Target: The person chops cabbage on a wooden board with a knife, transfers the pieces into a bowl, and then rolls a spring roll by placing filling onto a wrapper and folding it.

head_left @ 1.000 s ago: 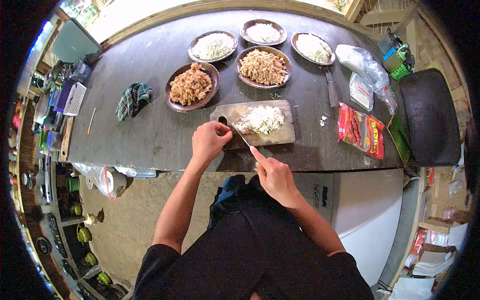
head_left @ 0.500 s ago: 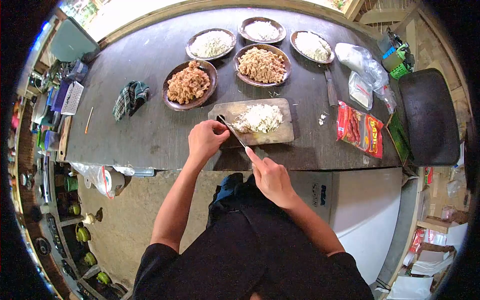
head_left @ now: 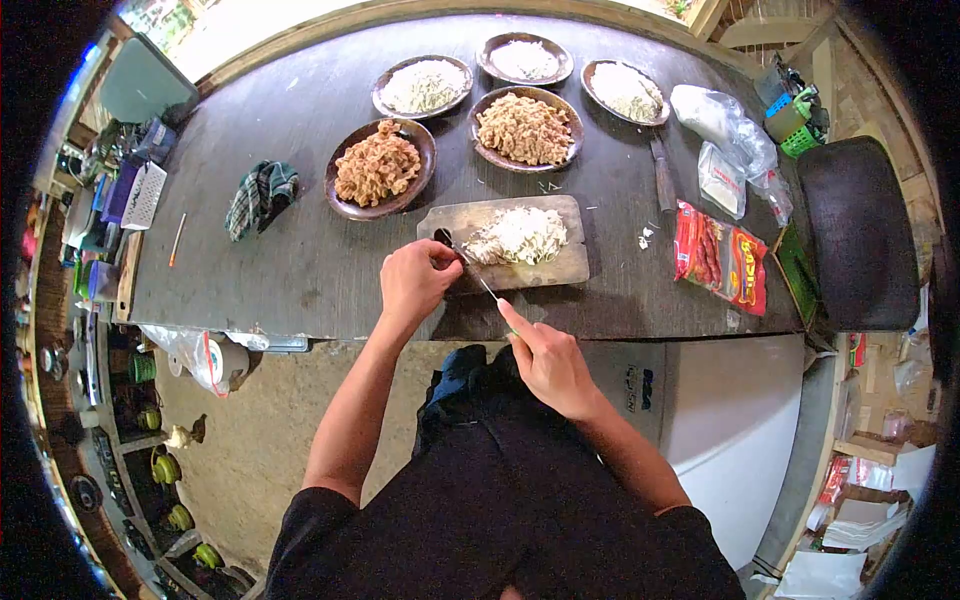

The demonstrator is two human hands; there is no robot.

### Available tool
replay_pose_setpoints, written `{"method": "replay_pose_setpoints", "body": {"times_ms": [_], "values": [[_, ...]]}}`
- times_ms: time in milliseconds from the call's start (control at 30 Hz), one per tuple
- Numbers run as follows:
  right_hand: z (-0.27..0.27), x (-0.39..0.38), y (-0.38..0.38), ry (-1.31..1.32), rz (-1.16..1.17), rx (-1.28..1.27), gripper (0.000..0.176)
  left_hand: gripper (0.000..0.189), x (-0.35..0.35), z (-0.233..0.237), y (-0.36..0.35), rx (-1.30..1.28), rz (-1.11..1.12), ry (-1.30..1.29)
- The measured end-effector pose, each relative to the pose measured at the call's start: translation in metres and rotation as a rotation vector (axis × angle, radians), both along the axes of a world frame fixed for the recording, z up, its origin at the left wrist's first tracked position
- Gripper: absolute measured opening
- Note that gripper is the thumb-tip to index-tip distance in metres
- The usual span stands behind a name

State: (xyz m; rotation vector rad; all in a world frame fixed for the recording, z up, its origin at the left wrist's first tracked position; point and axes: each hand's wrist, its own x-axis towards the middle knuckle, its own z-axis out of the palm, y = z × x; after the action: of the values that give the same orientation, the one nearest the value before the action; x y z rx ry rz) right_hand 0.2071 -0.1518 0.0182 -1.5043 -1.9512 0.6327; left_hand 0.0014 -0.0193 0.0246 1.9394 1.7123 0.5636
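Rustic kitchen, food bowls (head_left: 378, 168), cutting board (head_left: 560, 268), wooden counter (head_left: 290, 270)

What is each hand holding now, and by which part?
The right hand holds the knife by its handle, forefinger along the spine. The left hand rests at the blade over the cutting board; its grip cannot be told.

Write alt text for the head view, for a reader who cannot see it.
A person's right hand holds a knife over a board beside a pile of white shreds, with the left hand at the board's left end. Five bowls of food stand behind on the dark table.
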Motion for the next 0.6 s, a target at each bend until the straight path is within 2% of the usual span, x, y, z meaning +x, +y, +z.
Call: {"method": "replay_pose_setpoints", "body": {"times_ms": [333,600], "values": [[-0.003,-0.005,0.014,-0.095,-0.025,-0.024,0.055,0.02,0.001,-0.001,-0.001,0.026,-0.004,-0.004],[-0.001,0.003,0.005,0.032,0.006,-0.001,0.058,0.021,0.002,-0.003,-0.003,0.021,0.029,-0.038]]}}
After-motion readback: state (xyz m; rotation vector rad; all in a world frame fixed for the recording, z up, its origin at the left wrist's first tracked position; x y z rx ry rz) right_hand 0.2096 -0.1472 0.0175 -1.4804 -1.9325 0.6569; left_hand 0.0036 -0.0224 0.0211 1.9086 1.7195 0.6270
